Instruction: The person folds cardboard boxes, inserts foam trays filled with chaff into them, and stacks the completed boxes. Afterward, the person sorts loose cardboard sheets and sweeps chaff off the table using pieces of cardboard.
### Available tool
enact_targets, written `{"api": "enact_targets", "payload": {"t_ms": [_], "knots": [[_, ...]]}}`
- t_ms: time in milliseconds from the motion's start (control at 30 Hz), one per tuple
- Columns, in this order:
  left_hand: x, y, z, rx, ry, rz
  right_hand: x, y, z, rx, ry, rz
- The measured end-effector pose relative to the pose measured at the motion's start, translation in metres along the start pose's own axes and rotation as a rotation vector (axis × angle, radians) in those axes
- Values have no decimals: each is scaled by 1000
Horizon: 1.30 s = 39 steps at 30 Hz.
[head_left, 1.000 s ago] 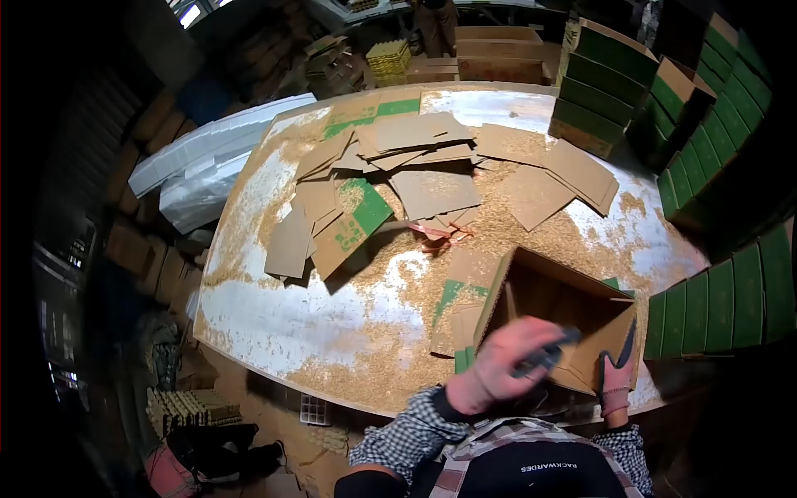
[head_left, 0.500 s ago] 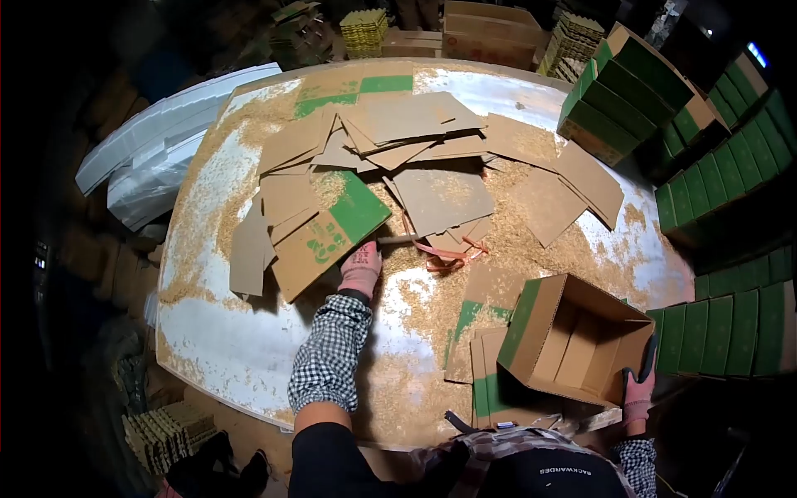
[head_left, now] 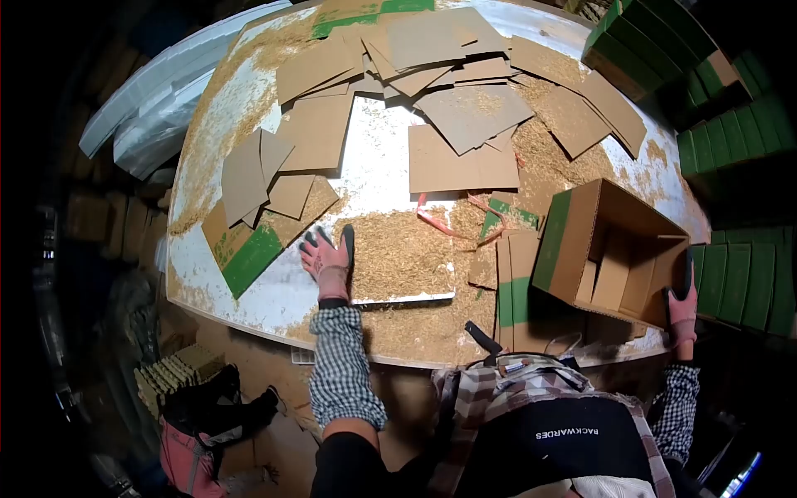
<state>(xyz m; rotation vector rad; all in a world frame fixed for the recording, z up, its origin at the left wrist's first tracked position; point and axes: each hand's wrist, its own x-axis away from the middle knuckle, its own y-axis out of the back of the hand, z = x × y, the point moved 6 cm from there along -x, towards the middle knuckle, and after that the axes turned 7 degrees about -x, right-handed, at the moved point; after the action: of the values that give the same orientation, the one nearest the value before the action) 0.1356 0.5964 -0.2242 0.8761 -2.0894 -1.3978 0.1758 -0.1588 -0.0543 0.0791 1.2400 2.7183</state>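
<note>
My left hand [head_left: 330, 261], in a pink glove with dark fingertips, rests with fingers spread at the left side of a rectangular patch of straw-coloured husks [head_left: 403, 253] with a white front edge. What lies beneath the husks is hidden. My right hand [head_left: 682, 311], gloved alike, grips the right edge of an open cardboard box [head_left: 573, 241]. The box is tilted with its opening toward the right and shows a green side panel. Left of my left hand lies a green-printed cardboard piece [head_left: 253, 257]. Red straps [head_left: 436, 220] lie just beyond the husk patch.
Loose cardboard sheets [head_left: 311, 133] spread over the far half of the husk-strewn white table [head_left: 195, 278]. Flattened green-and-brown cartons [head_left: 515, 290] lie under the box. Green boxes [head_left: 730, 145] are stacked at right. White wrapped panels [head_left: 158, 108] stand at left, and egg trays [head_left: 178, 373] lie below.
My left hand has let go of the green-printed cardboard, which now lies turned farther left. The husk patch is uncovered. My right hand still holds the box. The view has tilted down.
</note>
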Motion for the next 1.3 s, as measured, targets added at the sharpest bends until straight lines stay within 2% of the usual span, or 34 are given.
{"api": "enact_targets", "payload": {"t_ms": [33,100,133,167,233,300,333,367,400,433,500,633,700,767,800,833,867,900,933,1000,1033,1067,1133,1167,1200,1233,1300], "knots": [[-10,-37,22,180,76,330,0,-2,3,-3,-65,16],[32,-16,-12,942,4,662,4,-13,13,122,24,-30],[55,4,-34,1125,4,713,1,-23,14,72,0,-31],[78,16,-41,1147,73,763,2,-29,11,27,-37,-17],[90,4,-20,1258,136,702,-6,-29,9,-20,22,39],[125,78,-75,1327,-7,606,-11,-28,14,49,24,157],[121,74,-50,1304,37,553,-10,-24,25,43,107,138],[141,104,-72,1370,2,558,-6,-21,36,51,66,144],[148,115,-61,1278,6,574,-4,-24,41,5,119,146],[161,132,-71,1414,47,637,-4,-25,44,-41,175,142],[172,150,-74,1531,171,712,-3,-25,53,85,41,182],[197,178,-168,1524,-33,899,-2,-27,51,74,45,233],[228,176,-249,1646,-338,1188,-2,-29,45,85,54,233],[237,137,-281,1436,-658,891,-1,-34,38,87,62,221],[249,121,-307,1277,-792,780,1,-48,0,-780,-22,393],[259,109,-332,1109,-912,671,4,-62,-38,-1618,-261,546],[266,100,-347,1131,-936,753,2,-52,-40,-1141,-86,564],[264,73,-357,1261,-645,1120,0,-47,-36,-658,65,558],[263,46,-363,1368,-242,1395,-5,-46,-31,-175,202,532],[266,56,-379,1343,-323,1320,-4,-27,-13,54,158,522],[267,61,-380,1328,-356,1282,5,-14,-7,-203,-15,553],[260,52,-377,1174,-517,1212,2,-22,-13,-325,8,529],[228,8,-359,871,-807,1039,3,-23,-20,-372,9,551],[235,28,-362,658,-1170,779,0,-27,-16,-388,26,576],[243,49,-362,467,-1448,420,6,-15,3,-400,34,588],[243,53,-365,506,-1365,395,11,-6,25,-425,133,589],[246,63,-376,601,-1369,355,18,1,44,-404,268,598]]}}
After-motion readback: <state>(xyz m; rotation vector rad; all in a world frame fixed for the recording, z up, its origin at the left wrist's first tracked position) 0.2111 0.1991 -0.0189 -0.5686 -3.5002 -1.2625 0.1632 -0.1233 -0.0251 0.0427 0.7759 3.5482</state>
